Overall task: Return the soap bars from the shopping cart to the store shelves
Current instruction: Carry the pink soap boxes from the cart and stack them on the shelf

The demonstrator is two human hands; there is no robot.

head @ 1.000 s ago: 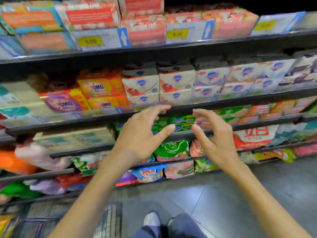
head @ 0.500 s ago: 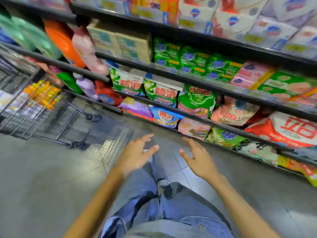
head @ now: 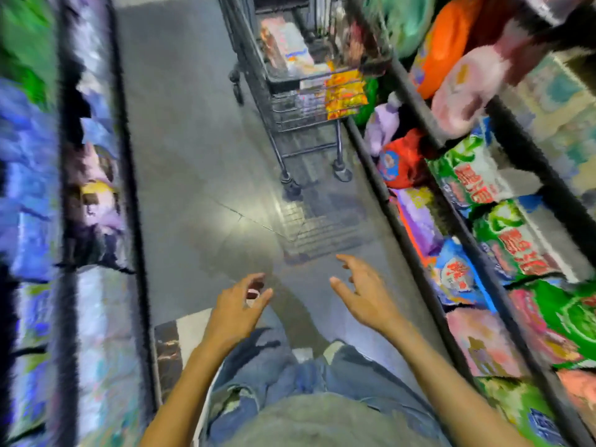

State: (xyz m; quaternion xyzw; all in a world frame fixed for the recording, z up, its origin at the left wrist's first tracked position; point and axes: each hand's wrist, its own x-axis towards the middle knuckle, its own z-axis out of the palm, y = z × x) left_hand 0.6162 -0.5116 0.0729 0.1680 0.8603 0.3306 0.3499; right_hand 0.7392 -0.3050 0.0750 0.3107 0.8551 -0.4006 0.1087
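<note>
A dark wire shopping cart stands ahead in the aisle, close to the right-hand shelves. Yellow packets lie in its basket, with pale blurred packs further back. Both hands hover empty over the grey floor, well short of the cart. My left hand has loosely spread fingers. My right hand is also spread, fingers pointing toward the cart. The whole view is smeared by motion, so I cannot pick out soap bars.
Shelves on the right hold green, pink and red detergent bags and bottles. Another shelf unit lines the left side. The grey tiled floor runs between them. My jeans show at the bottom.
The view has swung left from the shelf down the aisle, bringing the cart ahead. Both hands have dropped from shelf height and stay empty.
</note>
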